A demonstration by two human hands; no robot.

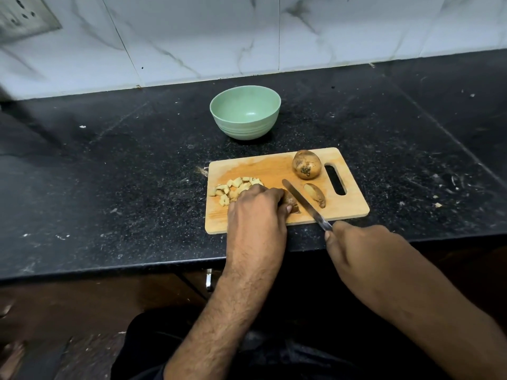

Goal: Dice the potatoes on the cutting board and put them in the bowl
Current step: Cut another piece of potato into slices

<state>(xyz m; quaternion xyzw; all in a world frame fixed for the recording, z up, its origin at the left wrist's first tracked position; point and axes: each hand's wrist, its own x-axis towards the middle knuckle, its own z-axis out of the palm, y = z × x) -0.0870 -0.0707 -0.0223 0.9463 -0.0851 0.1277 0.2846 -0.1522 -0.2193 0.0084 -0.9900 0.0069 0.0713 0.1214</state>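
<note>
A wooden cutting board point(263, 168) lies on the black counter. On its left is a pile of diced potato pieces point(233, 187). My left hand point(255, 207) holds down a potato piece point(291, 202) at the board's front middle, mostly hidden under my fingers. My right hand point(354, 242) grips the handle of a knife point(301, 201), whose blade lies across the board just right of that piece. A cut potato slice point(315, 194) lies to the right of the blade. A whole unpeeled potato point(306, 163) sits at the back right of the board. The green bowl point(245, 127) stands behind the board.
The black granite counter point(123, 174) stretches to both sides, with its front edge just below the board. A white marble-tiled wall point(219, 37) rises behind the bowl, with a socket plate point(22, 17) at top left. A cabinet handle point(209, 281) shows under the counter.
</note>
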